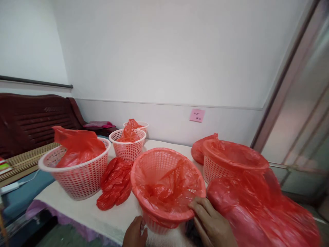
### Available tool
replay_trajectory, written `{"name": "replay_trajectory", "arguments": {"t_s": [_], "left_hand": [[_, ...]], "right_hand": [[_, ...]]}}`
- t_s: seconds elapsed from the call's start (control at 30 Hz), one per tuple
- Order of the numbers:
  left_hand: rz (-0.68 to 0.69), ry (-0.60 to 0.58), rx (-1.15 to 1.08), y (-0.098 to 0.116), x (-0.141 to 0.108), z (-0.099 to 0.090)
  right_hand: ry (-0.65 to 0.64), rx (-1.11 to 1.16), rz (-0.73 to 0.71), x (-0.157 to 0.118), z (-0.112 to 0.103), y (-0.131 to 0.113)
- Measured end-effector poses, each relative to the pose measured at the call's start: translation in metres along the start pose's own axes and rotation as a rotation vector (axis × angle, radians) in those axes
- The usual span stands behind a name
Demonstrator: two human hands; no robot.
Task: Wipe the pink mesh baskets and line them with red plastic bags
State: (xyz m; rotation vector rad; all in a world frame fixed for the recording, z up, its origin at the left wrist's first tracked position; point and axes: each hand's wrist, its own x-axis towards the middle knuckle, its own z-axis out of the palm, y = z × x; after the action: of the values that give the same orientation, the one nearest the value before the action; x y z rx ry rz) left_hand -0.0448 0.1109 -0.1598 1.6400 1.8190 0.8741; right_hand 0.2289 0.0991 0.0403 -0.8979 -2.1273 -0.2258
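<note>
On a white table, a bag-lined basket (likely light, its film slick, best gripped by the rim) is held there by the right hand; whether the left hand, curled beside it, grips cannot be told.

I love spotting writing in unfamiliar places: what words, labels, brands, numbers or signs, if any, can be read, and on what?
Pink note on the wall: two short handwritten lines, too small and blurred to read.
Red, white and green item at the left edge: no readable text.
Red-lined basket in front: no lettering shows.
</note>
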Motion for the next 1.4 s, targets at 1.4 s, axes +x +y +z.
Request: {"name": "replay_trajectory", "arguments": {"t_s": [1.4], "left_hand": [[-0.180,0.028,-1.133,0.117,-0.012,-0.079]], "right_hand": [[0.067,0.045,0.194,0.005,0.021,-0.023]]}}
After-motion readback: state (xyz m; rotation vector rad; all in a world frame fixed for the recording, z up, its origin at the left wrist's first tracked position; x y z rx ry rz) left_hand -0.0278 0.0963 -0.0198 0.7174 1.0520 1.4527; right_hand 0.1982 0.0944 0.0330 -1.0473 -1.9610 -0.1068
